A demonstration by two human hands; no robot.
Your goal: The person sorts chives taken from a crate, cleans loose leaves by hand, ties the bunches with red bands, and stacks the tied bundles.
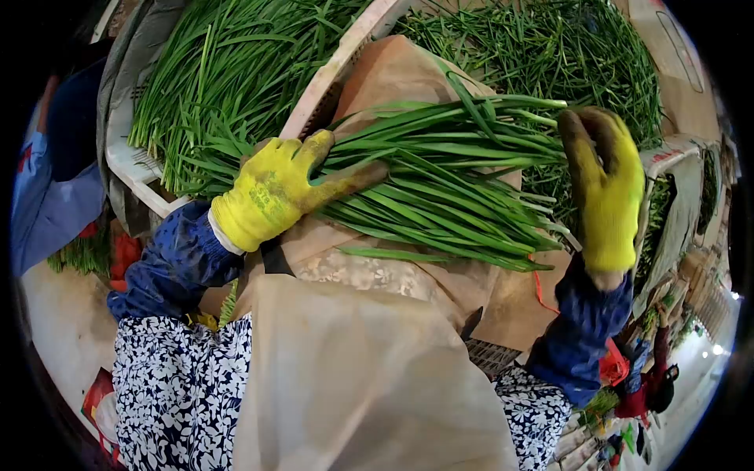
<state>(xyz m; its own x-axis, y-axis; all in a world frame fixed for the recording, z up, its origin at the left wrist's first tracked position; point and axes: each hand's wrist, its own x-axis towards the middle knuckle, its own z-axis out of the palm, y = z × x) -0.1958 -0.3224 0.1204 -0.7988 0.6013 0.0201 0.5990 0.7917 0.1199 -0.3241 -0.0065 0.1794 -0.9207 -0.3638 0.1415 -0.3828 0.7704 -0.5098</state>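
Note:
A bunch of long green leafy stalks (440,173) lies across brown cloth in front of me, its pale cut ends to the right. My left hand (275,184), in a stained yellow glove, rests on the leafy left end, thumb and fingers apart and stretched over the leaves. At the right, my right hand (605,173), gloved alike, is at the pale stalk ends, its fingertips bent down close together beside them. Whether those fingers pinch a stalk is hard to see.
A white crate (141,182) full of long green leaves stands at the upper left. More loose greens (573,55) are heaped at the upper right. A person in blue (59,188) is at the far left, another in red (652,385) at the lower right.

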